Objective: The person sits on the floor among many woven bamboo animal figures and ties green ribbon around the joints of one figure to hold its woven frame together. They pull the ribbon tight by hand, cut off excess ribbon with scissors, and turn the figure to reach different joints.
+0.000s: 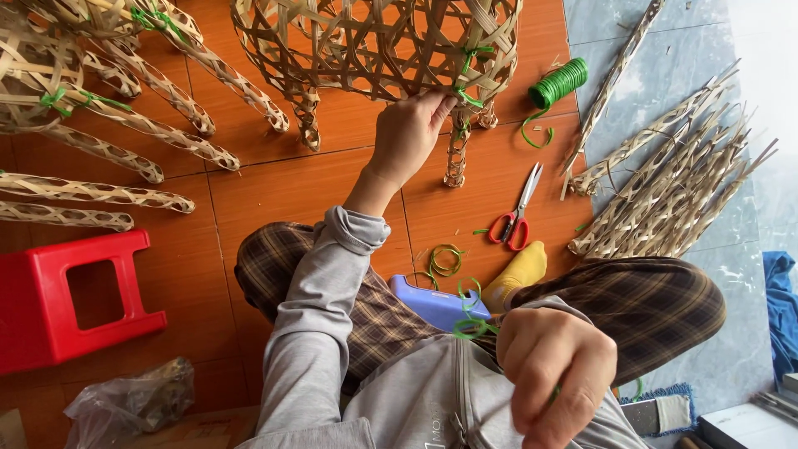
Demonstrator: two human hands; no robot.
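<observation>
Two hands busy: left hand (409, 131) pinches woven bamboo frame (374, 46) beside green tie (467, 98); right hand (555, 374) fisted on green wire (470, 320). Best keep wire taut, scissors (515, 218) between hands.

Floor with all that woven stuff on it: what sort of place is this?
Probably a home craft workspace for bamboo weaving, set up on a tiled floor. Woven bamboo frames stand ahead, a pile of woven tubes lies beside them, and scissors and a spool of green wire lie close by.
</observation>
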